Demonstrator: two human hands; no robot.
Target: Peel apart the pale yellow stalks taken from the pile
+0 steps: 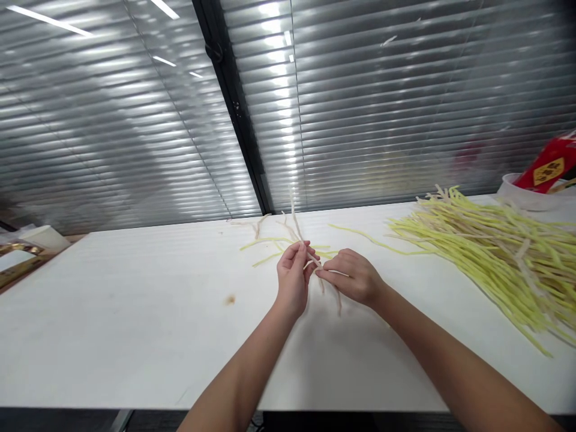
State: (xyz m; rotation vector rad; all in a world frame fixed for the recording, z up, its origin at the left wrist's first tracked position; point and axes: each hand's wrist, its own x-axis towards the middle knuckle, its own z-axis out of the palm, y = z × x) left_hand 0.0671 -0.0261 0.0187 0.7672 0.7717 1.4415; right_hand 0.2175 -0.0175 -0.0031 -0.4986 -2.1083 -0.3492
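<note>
Both my hands meet over the middle of a white table [112,324]. My left hand [293,273] is closed, pinching a thin pale stalk [294,219] that sticks up and away from it. My right hand [353,277] is closed too, its fingertips gripping the lower part of the same stalk, with pale strands hanging below. A few loose yellow-green stalks [265,243] lie on the table just beyond my hands. A large heap of long yellow-green stalks [490,252] lies to the right.
A white bowl [526,195] with a red packet [549,168] stands at the far right. Closed blinds [135,132] cover the window behind the table. A framed object [18,261] lies at the left edge. A small brown stain [230,299] marks the tabletop.
</note>
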